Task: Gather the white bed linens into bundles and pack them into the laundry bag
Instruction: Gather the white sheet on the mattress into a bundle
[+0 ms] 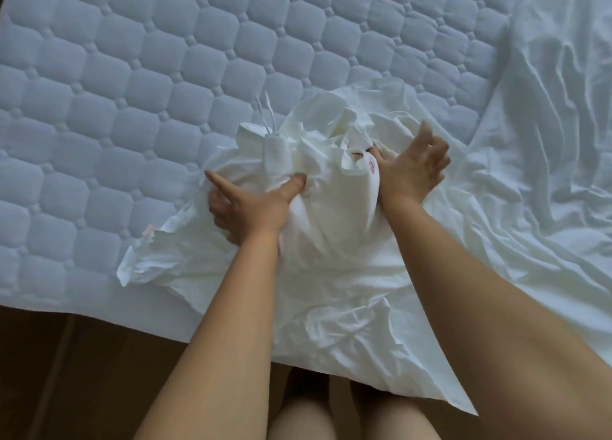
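The bundle of white linen sits on the quilted mattress just inside the near edge of the bed, about midway along the stretch in view, and both hands are on it; the left hand is at its left flank with the thumb dug into the cloth and the lower fingers curled into a gathered fold, so it grips the bundle, while the forefinger points out towards the far edge; the right hand lies on the bundle's right shoulder with fingers spread and fairly straight, pressing down on the cloth, and the thumb reaches in beside a fold with red print.

The relation that matters is the loose sheet; it runs from under the right hand away to the right and up towards the far right corner of the bed, its long wrinkles lying along that line, and a further fold spills over the near edge towards the floor; so the ungathered cloth lies almost wholly on the right hand's side, and that hand is much the nearer to it. I judge that the next pull should come from the right, drawing the sheet leftwards into the bundle, which the left hand anchors.

Two thin ties stand up from the bundle's far left side; whether any of this white cloth is the laundry bag I cannot tell.
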